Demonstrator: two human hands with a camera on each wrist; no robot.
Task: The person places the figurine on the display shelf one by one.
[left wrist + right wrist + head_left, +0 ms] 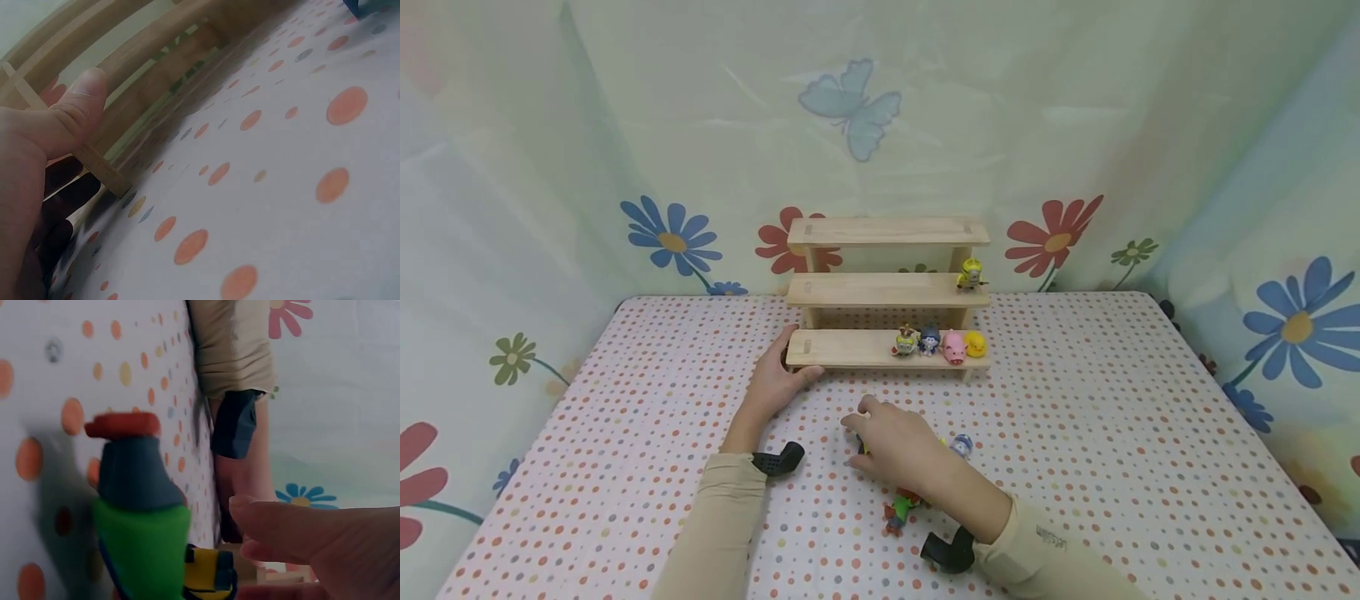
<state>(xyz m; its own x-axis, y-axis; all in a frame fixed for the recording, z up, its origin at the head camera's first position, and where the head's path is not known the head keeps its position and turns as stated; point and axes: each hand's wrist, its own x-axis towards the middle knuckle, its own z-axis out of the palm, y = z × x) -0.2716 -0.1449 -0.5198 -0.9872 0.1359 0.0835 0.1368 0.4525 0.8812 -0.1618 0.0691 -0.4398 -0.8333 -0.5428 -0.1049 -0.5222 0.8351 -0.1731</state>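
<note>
My left hand [772, 379] grips the left end of the lowest step of a three-tier wooden shelf [850, 348]. In the left wrist view its thumb [78, 109] lies against the front board, with the fingers behind a leg. My right hand [898, 442] is over the table in front of the shelf, thumb and forefinger spread apart. A small yellow and dark figurine [209, 572] is close to its fingertips and mostly hidden in the head view. Below that hand lies a figurine with a green body [144, 550], grey legs and red end. Beside it is a blue-and-white figurine [961, 445].
On the lowest step's right half stand a green crowned figurine [905, 341], a dark grey one [929, 340], a pink pig [954, 347] and a yellow duck [976, 344]. A yellow figurine [970, 273] stands on the middle step. Printed curtains [925, 125] enclose the dotted tablecloth [1075, 417].
</note>
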